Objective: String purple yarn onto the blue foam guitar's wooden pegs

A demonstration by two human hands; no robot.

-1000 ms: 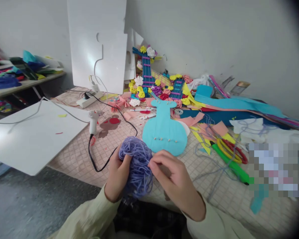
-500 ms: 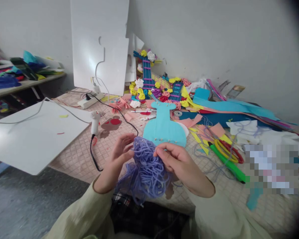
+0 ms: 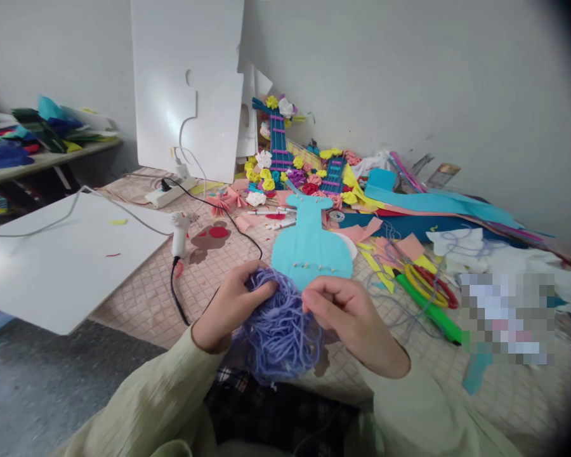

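A loose tangle of purple yarn [image 3: 283, 336] hangs at the near edge of the table, just above my lap. My left hand [image 3: 240, 298] grips its upper left side, thumb laid over the strands and fingers behind. At the upper right of the bundle, my right hand [image 3: 335, 311] is closed in a pinch, thumb against forefinger; a strand between the tips is too fine to make out. Right behind the yarn lies a light-blue guitar-shaped cutout [image 3: 309, 244], with small pale pegs in rows near its top and bottom.
A white glue gun [image 3: 179, 235] stands left, its black cord trailing. Scissors [image 3: 426, 285] and a green tool [image 3: 431, 311] lie right among yarn strands and paper scraps. Decorated blue guitar shapes [image 3: 280, 136] lean at the back. A white board [image 3: 71, 254] overhangs the left edge.
My left hand has gone from open beside the yarn to closed on it, thumb over the strands. The yarn bundle is gathered in more compactly. My right hand keeps its pinch.
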